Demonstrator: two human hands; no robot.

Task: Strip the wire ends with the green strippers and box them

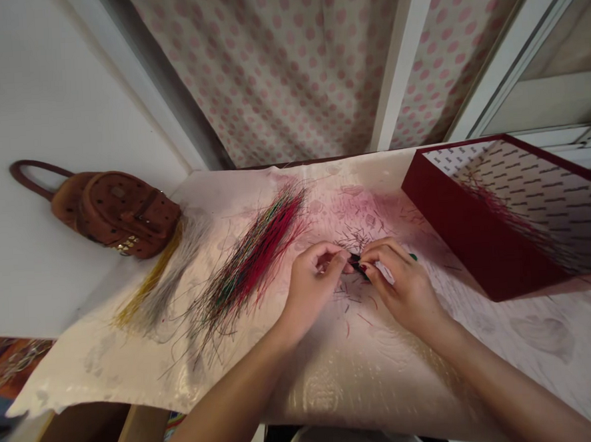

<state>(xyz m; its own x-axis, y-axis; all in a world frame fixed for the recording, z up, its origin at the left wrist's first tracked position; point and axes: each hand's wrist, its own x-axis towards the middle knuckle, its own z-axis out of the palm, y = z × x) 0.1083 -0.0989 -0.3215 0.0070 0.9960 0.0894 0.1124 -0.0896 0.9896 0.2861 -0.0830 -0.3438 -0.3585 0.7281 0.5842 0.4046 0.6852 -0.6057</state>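
Observation:
My left hand (315, 273) and my right hand (401, 274) meet over the middle of the table, fingertips pinched close together. Between them is a small dark piece (356, 262), mostly covered by the fingers; its kind cannot be made out. Short dark and red wire-like clippings (351, 236) lie scattered under and behind the hands. A bit of green (414, 257) shows just behind my right hand. Left of my left hand lies a bundle of long thin red, green and dark strands (262, 250).
Yellow strands (146, 283) and silvery strands (178, 271) lie farther left, beside a brown backpack (124, 208). At right stands an open dark red box (457, 238) with thin strands inside. A pale cover (330, 385) lies over the table. A dotted curtain (286, 61) hangs behind.

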